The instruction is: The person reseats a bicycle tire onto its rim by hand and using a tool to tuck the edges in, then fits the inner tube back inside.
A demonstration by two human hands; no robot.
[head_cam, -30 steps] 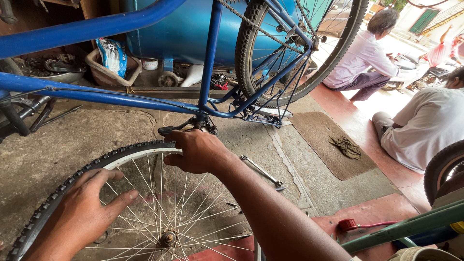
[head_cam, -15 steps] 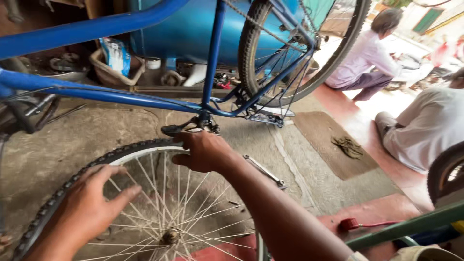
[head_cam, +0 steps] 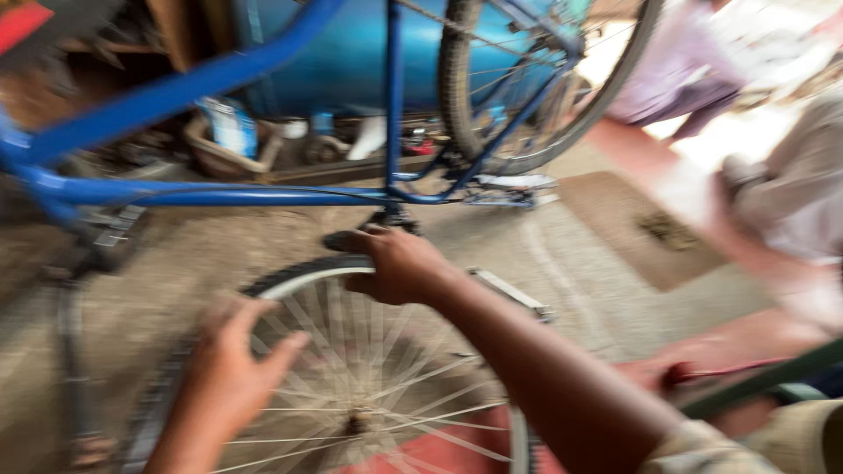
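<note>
A loose spoked bicycle wheel (head_cam: 351,386) stands low in front of the person on the concrete floor (head_cam: 571,298). The right hand (head_cam: 399,263) curls its fingers over the top of the rim. The left hand (head_cam: 228,373) rests spread on the tyre's left side. Behind them stands a blue bicycle frame (head_cam: 219,189).

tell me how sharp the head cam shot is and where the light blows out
Head view: motion blur smears the whole frame; the right hand on the wheel rim reads clearest, the left hand and spokes streak; daylight washes out the upper right around the seated people; the blue frame stays shaded.
</note>
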